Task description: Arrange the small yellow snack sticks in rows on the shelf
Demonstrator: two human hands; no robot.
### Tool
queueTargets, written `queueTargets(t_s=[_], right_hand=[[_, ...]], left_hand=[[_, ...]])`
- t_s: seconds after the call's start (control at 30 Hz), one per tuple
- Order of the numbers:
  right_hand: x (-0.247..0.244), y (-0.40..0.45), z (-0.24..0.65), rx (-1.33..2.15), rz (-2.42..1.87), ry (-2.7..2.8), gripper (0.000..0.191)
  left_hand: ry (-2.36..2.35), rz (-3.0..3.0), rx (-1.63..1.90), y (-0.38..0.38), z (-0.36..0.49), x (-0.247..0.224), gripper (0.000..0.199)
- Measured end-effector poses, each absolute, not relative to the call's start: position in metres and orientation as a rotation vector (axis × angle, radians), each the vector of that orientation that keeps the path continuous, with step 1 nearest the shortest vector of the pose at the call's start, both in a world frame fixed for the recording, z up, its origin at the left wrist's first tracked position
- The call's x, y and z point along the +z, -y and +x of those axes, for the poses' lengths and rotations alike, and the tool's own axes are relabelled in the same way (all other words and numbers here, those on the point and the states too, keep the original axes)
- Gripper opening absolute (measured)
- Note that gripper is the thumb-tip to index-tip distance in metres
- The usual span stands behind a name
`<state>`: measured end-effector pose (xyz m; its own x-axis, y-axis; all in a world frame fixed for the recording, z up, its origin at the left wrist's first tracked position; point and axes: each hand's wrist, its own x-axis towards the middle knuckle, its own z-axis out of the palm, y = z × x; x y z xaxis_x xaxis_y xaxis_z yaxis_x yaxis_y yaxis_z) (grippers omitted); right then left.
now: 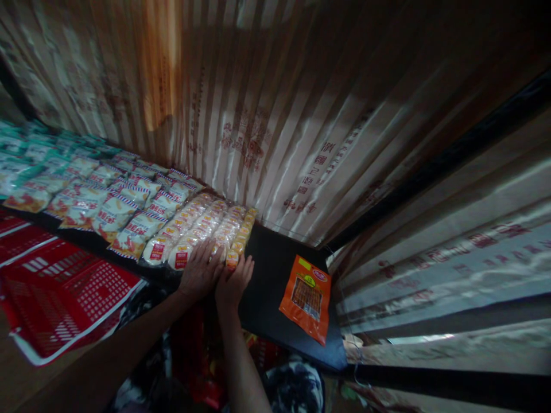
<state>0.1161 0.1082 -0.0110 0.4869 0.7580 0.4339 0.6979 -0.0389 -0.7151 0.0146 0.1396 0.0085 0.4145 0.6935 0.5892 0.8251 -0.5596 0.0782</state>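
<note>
Rows of round, clear-wrapped packets (196, 221) lie side by side on a black shelf (264, 252). My left hand (200, 272) rests with spread fingers on the front ends of the middle rows. Close beside it, my right hand (235, 281) touches the front of the yellow-wrapped row (245, 229) at the right end, its fingers apart around the packet there. Neither hand is closed round a packet. An orange packet (307, 298) with a see-through window lies on the shelf, to the right of my right hand.
White snack bags (116, 212) fill the shelf to the left, with green bags (21, 152) beyond. Red baskets (64, 287) stand below the shelf's front edge. Printed sheeting (267, 115) hangs behind, and a dark pole (413, 178) slants up at the right.
</note>
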Motion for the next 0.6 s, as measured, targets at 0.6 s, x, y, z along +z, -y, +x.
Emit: queueTargets(t_s=[0.6], right_hand=[[0.009, -0.086, 0.126, 0.338, -1.802, 1.153, 0.042]], left_hand=[[1.334, -2.464, -0.863, -0.139, 0.015, 0.012, 0.046]])
